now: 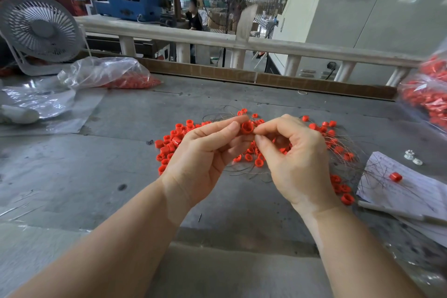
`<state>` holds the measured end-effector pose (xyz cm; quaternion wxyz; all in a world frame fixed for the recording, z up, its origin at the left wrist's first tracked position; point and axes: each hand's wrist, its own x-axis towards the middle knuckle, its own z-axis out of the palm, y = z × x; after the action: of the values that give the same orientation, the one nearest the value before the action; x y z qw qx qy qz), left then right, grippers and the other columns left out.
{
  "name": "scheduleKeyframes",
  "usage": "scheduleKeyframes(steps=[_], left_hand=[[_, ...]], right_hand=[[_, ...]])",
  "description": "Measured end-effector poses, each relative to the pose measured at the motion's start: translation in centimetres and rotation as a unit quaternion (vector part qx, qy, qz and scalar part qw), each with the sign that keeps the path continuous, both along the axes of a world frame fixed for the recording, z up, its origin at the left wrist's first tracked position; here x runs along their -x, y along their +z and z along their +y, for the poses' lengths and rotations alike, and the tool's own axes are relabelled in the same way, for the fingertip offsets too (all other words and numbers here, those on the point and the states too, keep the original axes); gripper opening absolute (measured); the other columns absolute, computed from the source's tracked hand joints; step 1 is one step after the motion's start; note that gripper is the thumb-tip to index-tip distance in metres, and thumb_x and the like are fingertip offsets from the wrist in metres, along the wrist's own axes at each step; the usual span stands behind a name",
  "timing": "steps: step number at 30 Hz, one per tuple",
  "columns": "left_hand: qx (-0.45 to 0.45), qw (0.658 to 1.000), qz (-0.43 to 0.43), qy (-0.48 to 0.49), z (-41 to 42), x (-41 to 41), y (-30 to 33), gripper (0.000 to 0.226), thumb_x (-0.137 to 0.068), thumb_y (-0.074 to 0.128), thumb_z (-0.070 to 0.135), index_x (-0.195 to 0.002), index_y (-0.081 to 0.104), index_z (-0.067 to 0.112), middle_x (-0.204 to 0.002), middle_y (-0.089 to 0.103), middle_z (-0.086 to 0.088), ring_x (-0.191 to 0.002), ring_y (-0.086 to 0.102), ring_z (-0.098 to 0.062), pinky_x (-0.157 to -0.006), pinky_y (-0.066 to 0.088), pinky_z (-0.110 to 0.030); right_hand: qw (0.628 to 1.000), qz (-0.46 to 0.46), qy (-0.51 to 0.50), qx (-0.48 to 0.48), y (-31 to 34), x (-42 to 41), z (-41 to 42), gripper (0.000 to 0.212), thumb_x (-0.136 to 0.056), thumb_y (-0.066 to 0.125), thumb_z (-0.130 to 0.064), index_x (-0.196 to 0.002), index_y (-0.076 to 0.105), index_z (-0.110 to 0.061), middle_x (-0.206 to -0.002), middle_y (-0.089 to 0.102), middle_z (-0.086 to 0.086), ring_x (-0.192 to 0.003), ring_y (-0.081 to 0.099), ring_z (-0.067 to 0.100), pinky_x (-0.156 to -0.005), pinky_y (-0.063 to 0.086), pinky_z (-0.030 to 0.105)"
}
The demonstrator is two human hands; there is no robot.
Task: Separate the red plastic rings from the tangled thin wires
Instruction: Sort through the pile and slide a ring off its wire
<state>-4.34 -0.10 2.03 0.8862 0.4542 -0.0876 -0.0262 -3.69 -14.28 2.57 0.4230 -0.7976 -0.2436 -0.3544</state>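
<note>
A pile of small red plastic rings (pixel 169 145) lies on the grey table, mixed with thin tangled wires (pixel 242 169) that spread to the right. My left hand (pixel 205 152) pinches one red ring (pixel 247 127) between thumb and fingertips, lifted above the pile. My right hand (pixel 295 152) meets it from the right, its thumb and forefinger pinched together against the ring, on a thin wire as far as I can tell. More rings threaded on wires (pixel 338 150) lie behind and beside my right hand.
A clear bag of red rings (pixel 113 75) lies at the back left beside a white fan (pixel 41 29). Another bag of rings (pixel 428 97) sits at the right edge. Papers (pixel 408 191) with one loose ring and white nuts lie at the right.
</note>
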Motion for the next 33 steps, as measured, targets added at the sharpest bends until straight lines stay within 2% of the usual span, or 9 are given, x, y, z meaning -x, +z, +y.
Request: scheduleKeyframes(steps=[3,15,22,27,30,33], left_hand=[[-0.001,1.000,0.003,0.005,-0.08,-0.03,0.01,0.019,-0.068,0.062,0.012,-0.078,0.078,0.013,-0.075,0.073,-0.006,-0.069,0.070,-0.010,-0.064,0.054,-0.016],[0.015,1.000,0.015,-0.009,-0.02,0.04,0.17,0.022,-0.067,0.061,0.005,-0.079,0.078,0.011,-0.077,0.073,-0.008,-0.072,0.071,-0.013,-0.063,0.054,-0.016],[0.038,0.999,0.026,-0.019,0.05,0.04,0.28,0.021,-0.068,0.061,0.003,-0.078,0.078,0.010,-0.079,0.074,-0.008,-0.075,0.072,-0.014,-0.062,0.054,-0.015],[0.064,0.997,0.032,-0.029,0.03,-0.02,0.29,0.020,-0.068,0.061,0.003,-0.078,0.078,0.009,-0.080,0.074,-0.008,-0.075,0.072,-0.013,-0.061,0.054,-0.015],[0.068,0.997,0.031,-0.027,-0.02,-0.02,0.25,0.021,-0.068,0.060,0.004,-0.078,0.078,0.010,-0.081,0.074,-0.008,-0.076,0.072,-0.013,-0.061,0.054,-0.014],[0.072,0.997,0.029,-0.026,0.02,0.00,0.27,0.021,-0.069,0.060,0.006,-0.079,0.078,0.011,-0.082,0.074,-0.007,-0.078,0.072,-0.013,-0.062,0.054,-0.014]], right_hand=[[1.000,-0.002,-0.001,0.001,0.02,0.08,-0.01,0.006,-0.076,0.064,-0.008,-0.074,0.069,-0.010,-0.066,0.060,-0.003,-0.065,0.051,0.011,-0.064,0.042,0.023],[1.000,0.004,0.006,-0.004,0.03,0.04,0.01,0.007,-0.077,0.063,-0.007,-0.074,0.069,-0.011,-0.067,0.058,-0.007,-0.065,0.049,0.006,-0.065,0.042,0.020],[0.999,0.016,0.025,-0.027,-0.03,0.01,0.01,0.007,-0.078,0.063,-0.008,-0.076,0.069,-0.013,-0.071,0.063,-0.005,-0.067,0.055,0.009,-0.065,0.044,0.020],[0.996,0.035,0.057,-0.056,0.15,0.18,0.09,0.017,-0.079,0.064,-0.005,-0.078,0.065,-0.022,-0.072,0.064,-0.006,-0.064,0.054,0.003,-0.062,0.041,0.009],[0.996,0.038,0.064,-0.050,0.16,0.22,0.11,0.021,-0.080,0.064,-0.002,-0.079,0.064,-0.023,-0.073,0.063,-0.009,-0.063,0.051,-0.003,-0.062,0.038,0.006],[0.996,0.036,0.065,-0.047,0.13,0.20,0.13,0.023,-0.080,0.064,0.001,-0.081,0.064,-0.022,-0.073,0.064,-0.005,-0.063,0.051,-0.004,-0.062,0.037,0.005]])
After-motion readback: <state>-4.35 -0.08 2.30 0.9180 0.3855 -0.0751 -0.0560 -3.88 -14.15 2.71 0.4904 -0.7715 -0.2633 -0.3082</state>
